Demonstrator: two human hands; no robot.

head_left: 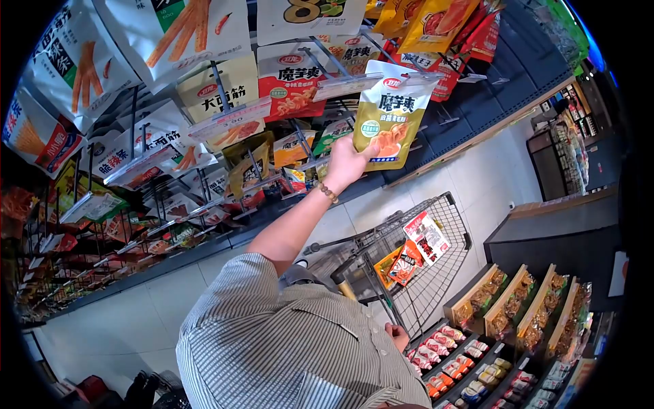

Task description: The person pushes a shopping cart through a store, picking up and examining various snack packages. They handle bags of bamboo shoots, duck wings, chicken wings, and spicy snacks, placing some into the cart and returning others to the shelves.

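Note:
My left hand (349, 163), with a beaded bracelet at the wrist, grips a gold and white snack pouch (395, 119) by its lower left side, thumb on the front. The pouch is upright, its front facing me, before the shelf's price rail (340, 85). Food pictures and Chinese print cover it. Low at my front, my right hand (396, 337) is closed with curled fingers; whatever it may hold is hidden. Beyond it stands a wire shopping cart (436, 286) holding a white and red package (426, 237), an orange packet (406, 262) and a yellow packet (387, 267).
Hanging snack bags (184, 34) fill the hook rack to the left and above. Red and yellow packets (436, 24) hang further right. Tilted wooden bins (477, 293) of packaged food and rows of small bottles (456, 368) stand at lower right. Pale floor tiles (122, 320) run beneath.

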